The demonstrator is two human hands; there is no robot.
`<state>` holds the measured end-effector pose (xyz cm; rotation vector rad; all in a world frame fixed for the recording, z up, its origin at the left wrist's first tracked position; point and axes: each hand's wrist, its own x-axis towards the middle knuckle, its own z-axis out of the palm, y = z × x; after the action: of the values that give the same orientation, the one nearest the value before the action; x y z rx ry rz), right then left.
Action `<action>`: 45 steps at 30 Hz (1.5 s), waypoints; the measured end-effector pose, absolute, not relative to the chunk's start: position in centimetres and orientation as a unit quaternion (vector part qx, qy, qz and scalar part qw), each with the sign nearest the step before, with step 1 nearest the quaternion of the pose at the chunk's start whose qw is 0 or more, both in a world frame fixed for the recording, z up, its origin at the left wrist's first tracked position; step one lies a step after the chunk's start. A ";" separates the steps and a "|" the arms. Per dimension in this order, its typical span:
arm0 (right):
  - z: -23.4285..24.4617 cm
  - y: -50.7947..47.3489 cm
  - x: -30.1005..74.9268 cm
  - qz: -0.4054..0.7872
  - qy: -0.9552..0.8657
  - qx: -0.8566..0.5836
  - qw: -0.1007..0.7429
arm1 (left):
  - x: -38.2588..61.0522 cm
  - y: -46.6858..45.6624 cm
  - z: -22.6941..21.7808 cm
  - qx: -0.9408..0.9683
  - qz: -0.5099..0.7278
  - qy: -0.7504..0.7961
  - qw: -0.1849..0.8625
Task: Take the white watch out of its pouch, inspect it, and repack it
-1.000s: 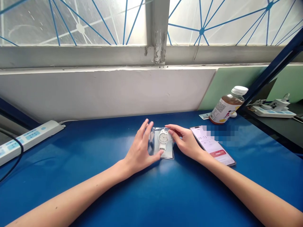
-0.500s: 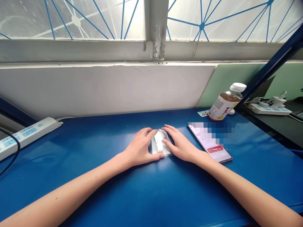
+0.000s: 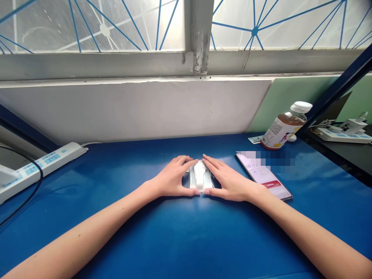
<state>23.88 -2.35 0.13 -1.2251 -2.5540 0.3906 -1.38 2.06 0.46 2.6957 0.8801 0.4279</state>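
A white wristwatch in a clear plastic bag (image 3: 200,177) lies on the blue table (image 3: 186,240), in the middle. My left hand (image 3: 173,179) cups its left side, fingers curled over the bag's edge and thumb at the near corner. My right hand (image 3: 227,179) presses against the right side, fingers laid along the bag and thumb meeting the left thumb at the near edge. Both hands cover most of the bag; only a narrow white strip shows between them.
A smartphone (image 3: 264,179) with a lit screen lies just right of my right hand. A brown drink bottle (image 3: 284,127) stands at the back right. A white power strip (image 3: 43,164) with a black cable sits at the left edge. A wall runs behind the table.
Both hands have closed in on the bagged watch from either side. The watch face, plain a second ago, is now mostly covered by my fingers.
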 end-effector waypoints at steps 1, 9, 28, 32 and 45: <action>0.1 -2.4 23.8 0.133 -0.886 -0.422 0.139 | -1.3 2.0 0.4 0.931 0.150 0.304 0.133; 0.2 -2.0 24.1 0.150 -0.881 -0.428 0.134 | -1.3 2.0 0.6 0.935 0.158 0.290 0.131; 1.1 -1.9 25.0 0.183 -0.870 -0.451 0.082 | -1.1 2.2 0.4 0.937 0.145 0.286 0.137; 1.4 -2.0 25.1 0.171 -0.873 -0.451 0.075 | -1.1 2.2 0.4 0.937 0.147 0.287 0.136; 1.5 -2.1 25.8 0.165 -0.882 -0.437 0.067 | -0.9 2.2 0.3 0.938 0.138 0.291 0.126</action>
<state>25.79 -2.07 1.52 -1.3173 -2.6575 0.4961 -0.91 2.24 0.34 2.7327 0.8485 0.4027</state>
